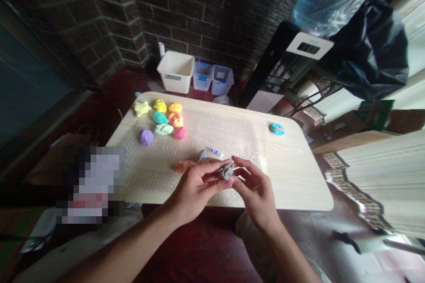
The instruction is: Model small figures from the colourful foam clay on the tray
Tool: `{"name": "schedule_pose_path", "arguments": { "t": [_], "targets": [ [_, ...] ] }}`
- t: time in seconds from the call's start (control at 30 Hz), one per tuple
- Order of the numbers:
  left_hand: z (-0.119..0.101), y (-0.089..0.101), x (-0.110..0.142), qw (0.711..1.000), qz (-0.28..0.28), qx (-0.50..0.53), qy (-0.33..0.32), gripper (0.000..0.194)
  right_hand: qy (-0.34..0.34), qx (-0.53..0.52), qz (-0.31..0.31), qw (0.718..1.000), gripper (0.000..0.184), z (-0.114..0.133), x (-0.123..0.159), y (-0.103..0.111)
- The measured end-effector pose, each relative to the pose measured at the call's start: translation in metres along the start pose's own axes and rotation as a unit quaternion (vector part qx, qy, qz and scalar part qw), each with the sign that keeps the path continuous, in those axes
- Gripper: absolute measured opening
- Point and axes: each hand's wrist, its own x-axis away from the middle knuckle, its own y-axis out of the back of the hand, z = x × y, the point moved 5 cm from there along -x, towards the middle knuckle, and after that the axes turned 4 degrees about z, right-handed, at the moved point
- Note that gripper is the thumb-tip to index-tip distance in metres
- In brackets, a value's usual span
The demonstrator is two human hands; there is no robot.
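Observation:
A lump of grey modelling clay [227, 170] is pinched between the fingers of both hands, above the front part of the table. My left hand [195, 183] grips it from the left, thumb along its lower side. From the right, the fingertips of my right hand [255, 185] press on the same lump. Just behind my left hand lie an orange-brown clay lump [183, 166] and a grey-blue piece [201, 155], partly hidden by the fingers. A small striped piece [216, 152] in purple, white and blue rests on the bubble wrap [235, 130] beyond the hands.
Several coloured clay lumps, among them a purple one [146, 137] and a pink one [180, 133], sit at the back left of the table [299, 172]. A blue round piece [277, 128] lies at the right. Plastic bins [175, 73] stand on the floor behind.

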Motion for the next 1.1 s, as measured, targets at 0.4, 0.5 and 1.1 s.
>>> {"name": "schedule_pose_path", "arguments": {
  "t": [0.4, 0.5, 1.1],
  "targets": [
    [-0.012, 0.01, 0.0, 0.982, -0.027, -0.175, -0.069, 0.021, -0.022, 0.041, 0.054, 0.997, 0.019, 0.002, 0.004, -0.007],
    [-0.015, 0.009, 0.003, 0.949, -0.044, -0.297, -0.098, 0.027, -0.042, 0.1, 0.053, 0.993, 0.03, -0.004, 0.007, -0.006],
    [-0.019, 0.009, 0.005, 0.888, -0.042, -0.437, -0.139, 0.017, -0.049, 0.04, 0.029, 0.998, 0.027, -0.002, 0.002, -0.004]
  ]
}}
